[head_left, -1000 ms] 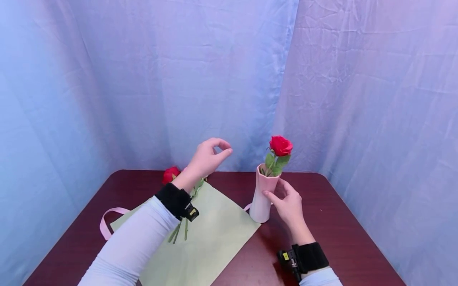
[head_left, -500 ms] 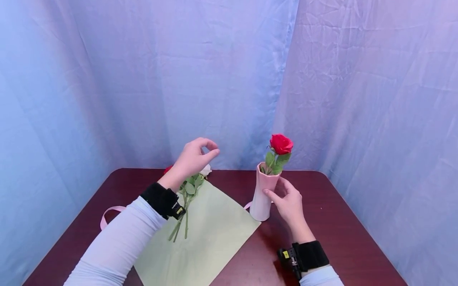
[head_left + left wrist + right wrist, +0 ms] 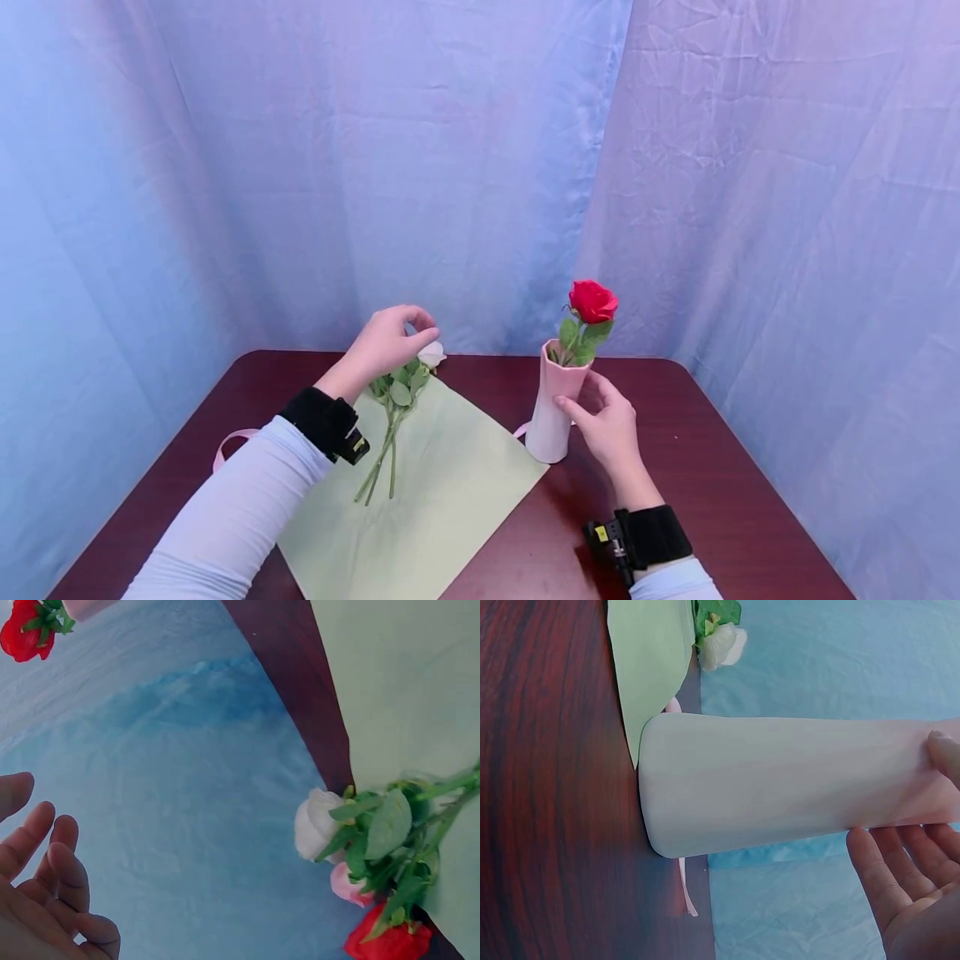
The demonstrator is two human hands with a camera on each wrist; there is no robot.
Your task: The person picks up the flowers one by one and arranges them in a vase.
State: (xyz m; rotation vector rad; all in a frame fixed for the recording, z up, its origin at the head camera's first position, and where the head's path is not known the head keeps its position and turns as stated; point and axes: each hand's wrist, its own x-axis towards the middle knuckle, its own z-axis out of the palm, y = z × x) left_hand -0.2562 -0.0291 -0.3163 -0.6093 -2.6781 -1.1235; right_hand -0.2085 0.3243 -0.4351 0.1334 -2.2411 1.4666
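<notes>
The right hand [image 3: 609,421] holds the vase [image 3: 555,408], its thumb on one side and its fingers on the other, clamped on the upper part. The vase, pink above and white below, stands upright on the counter [image 3: 735,508], just at the corner of the green paper [image 3: 450,475]; I cannot tell if this corner goes under it. One red rose [image 3: 592,302] rises from its mouth, with green leaves near the rim.

The left hand [image 3: 392,340] is in the air above the other flowers and holds nothing. Its fingers are loosely bent, and the left wrist view shows the thumb apart from them.

On the paper, stems lie crossed. Their heads, a white rose [image 3: 316,825], a pink flower [image 3: 349,885] and a second red rose [image 3: 390,936], are beyond the paper's edge. Pink ribbon [image 3: 228,447] shows at the paper's left side and also behind the vase.
</notes>
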